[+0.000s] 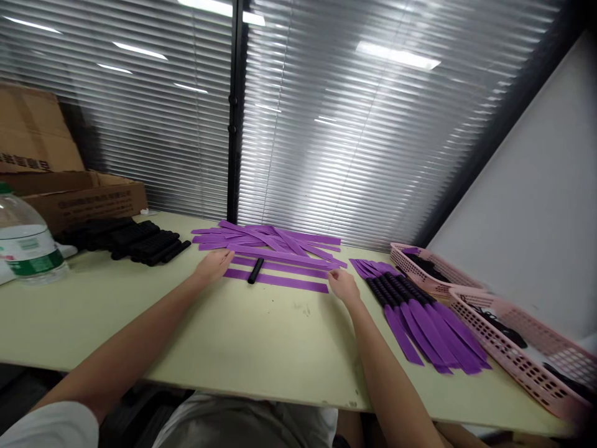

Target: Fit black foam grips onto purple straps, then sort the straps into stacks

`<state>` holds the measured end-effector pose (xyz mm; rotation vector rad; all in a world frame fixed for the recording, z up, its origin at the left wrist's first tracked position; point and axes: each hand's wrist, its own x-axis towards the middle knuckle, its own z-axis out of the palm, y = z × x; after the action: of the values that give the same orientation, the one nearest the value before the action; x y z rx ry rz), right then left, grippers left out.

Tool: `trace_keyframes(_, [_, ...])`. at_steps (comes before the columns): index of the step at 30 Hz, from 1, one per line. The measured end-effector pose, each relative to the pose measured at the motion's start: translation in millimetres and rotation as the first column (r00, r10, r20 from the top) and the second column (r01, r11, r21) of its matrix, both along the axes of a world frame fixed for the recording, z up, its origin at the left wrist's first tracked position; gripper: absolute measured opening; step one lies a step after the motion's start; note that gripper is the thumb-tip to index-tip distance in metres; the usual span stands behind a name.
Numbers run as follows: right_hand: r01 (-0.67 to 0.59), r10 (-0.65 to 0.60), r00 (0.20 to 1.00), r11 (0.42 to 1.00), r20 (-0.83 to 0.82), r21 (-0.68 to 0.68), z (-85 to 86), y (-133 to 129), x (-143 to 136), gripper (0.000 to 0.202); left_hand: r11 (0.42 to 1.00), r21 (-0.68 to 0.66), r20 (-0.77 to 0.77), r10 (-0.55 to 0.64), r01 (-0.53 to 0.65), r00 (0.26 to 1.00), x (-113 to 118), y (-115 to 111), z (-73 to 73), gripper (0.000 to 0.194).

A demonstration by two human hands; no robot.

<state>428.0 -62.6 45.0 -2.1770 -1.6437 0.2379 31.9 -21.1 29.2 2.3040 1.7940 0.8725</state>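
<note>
My left hand (pixel 214 266) is closed at the left end of a purple strip (pixel 291 269), and my right hand (pixel 344 285) pinches its right end. The strip runs flat and fairly straight between them, just over the table or on it. Nearer to me lies a second purple strip (pixel 293 284), parallel to the first. A short black ribbed grip (pixel 255 271) lies crosswise over the strips, left of their middle. Just beyond my hands is a loose pile of purple strips (pixel 270 239).
Black grips (pixel 135 239) are heaped at the left, by a water bottle (pixel 30 239) and a cardboard box (pixel 93 202). At the right lie purple strips with black grips around their middles (pixel 433 330), beside pink baskets (pixel 517 361). Window blinds (pixel 326 143) stand behind the table (pixel 261 348).
</note>
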Motion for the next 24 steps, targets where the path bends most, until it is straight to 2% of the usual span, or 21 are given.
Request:
trace_keyframes(3, [-0.025, 0.026, 1.000, 1.000, 0.010, -0.010, -1.5, 1, -1, 0.025, 0.974, 0.090, -0.025, -0.206, 0.208, 0.978, 6, -2, -1.1, 0.050])
trace_keyframes(5, [-0.027, 0.027, 1.000, 1.000, 0.013, -0.013, -2.0, 2, -2, 0.024, 0.946, 0.099, -0.065, -0.303, 0.309, 0.951, 10, -5, -0.6, 0.049])
trace_keyframes(9, [-0.031, 0.031, 0.999, 0.999, 0.019, -0.019, -1.9, 2, -2, 0.024, 0.869, -0.025, -0.218, -0.487, 0.494, 0.846, 20, -13, 0.7, 0.047])
trace_keyframes(11, [-0.034, 0.034, 0.999, 0.999, 0.020, -0.022, -1.4, 1, -2, 0.025, 0.853, -0.118, -0.279, -0.519, 0.508, 0.808, 26, -17, 2.1, 0.048])
trace_keyframes(14, [-0.033, 0.034, 0.999, 0.999, 0.023, -0.025, -0.3, 0, -3, 0.025, 0.910, -0.125, -0.315, -0.414, 0.395, 0.854, 30, -21, 9.0, 0.049])
trace_keyframes(16, [-0.020, 0.021, 0.999, 1.000, 0.025, -0.021, 0.4, -1, -3, 0.025, 0.965, -0.023, -0.321, -0.255, 0.262, 0.912, 25, -21, 17.0, 0.049])
trace_keyframes(18, [-0.001, 0.002, 0.999, 1.000, 0.032, -0.020, 1.0, -2, -3, 0.026, 0.994, 0.077, -0.292, -0.047, 0.072, 0.955, 14, -19, 25.7, 0.048])
trace_keyframes(21, [0.020, -0.018, 0.999, 0.999, 0.049, -0.031, 1.3, -3, -4, 0.025, 0.970, 0.114, -0.172, 0.232, -0.215, 0.957, -7, -14, 35.3, 0.046])
trace_keyframes(24, [0.025, -0.022, 0.998, 0.999, 0.064, -0.038, 1.0, -2, -3, 0.025, 0.928, 0.053, -0.030, 0.371, -0.369, 0.928, -28, -9, 38.1, 0.044])
